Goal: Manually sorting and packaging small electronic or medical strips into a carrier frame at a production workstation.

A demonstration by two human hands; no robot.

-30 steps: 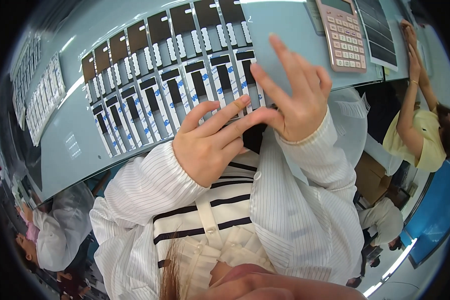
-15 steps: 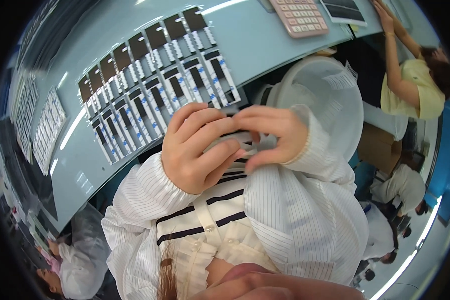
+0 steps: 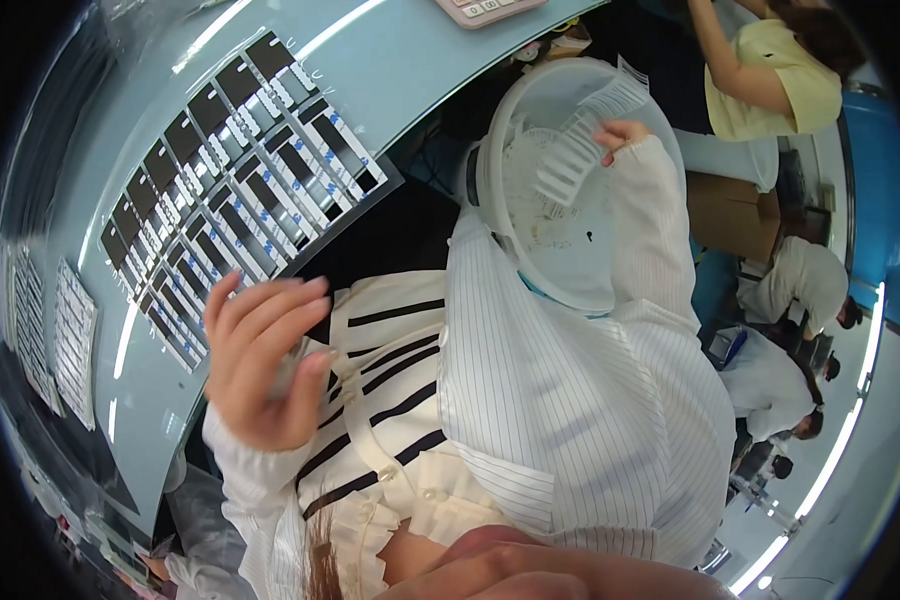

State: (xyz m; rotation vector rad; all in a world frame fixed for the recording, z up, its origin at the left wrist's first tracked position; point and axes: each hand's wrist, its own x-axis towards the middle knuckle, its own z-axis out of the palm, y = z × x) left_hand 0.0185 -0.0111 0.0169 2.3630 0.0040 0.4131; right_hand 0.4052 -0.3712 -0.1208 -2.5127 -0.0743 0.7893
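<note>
Over a round translucent bin (image 3: 660, 120), my right hand (image 3: 622, 142) has its fingers drawn together at the edge of a white slotted strip (image 3: 568, 165). The strip looks like thin backing film and hangs inside the bin. My left hand (image 3: 265, 365) is raised near the table edge, in front of my torso, with fingers parted and slightly bent. A greyish patch shows behind its thumb; I cannot make out what it is. Beyond that hand lies a row of flat dark panels (image 3: 208, 108) with white strips and blue-marked white frames (image 3: 238, 225), several side by side.
The panels lie on a pale blue-green table (image 3: 370, 75). At the left are white slotted sheets (image 3: 75, 335). A pink calculator (image 3: 485, 8) sits at the far edge. A cardboard box (image 3: 735, 215) stands right of the bin, and a person in yellow (image 3: 780, 85) sits beyond it.
My hands were together before my chest and have parted. The right reached out over the bin with the slotted strip; the left drew back leftward. The view has shifted toward the right.
</note>
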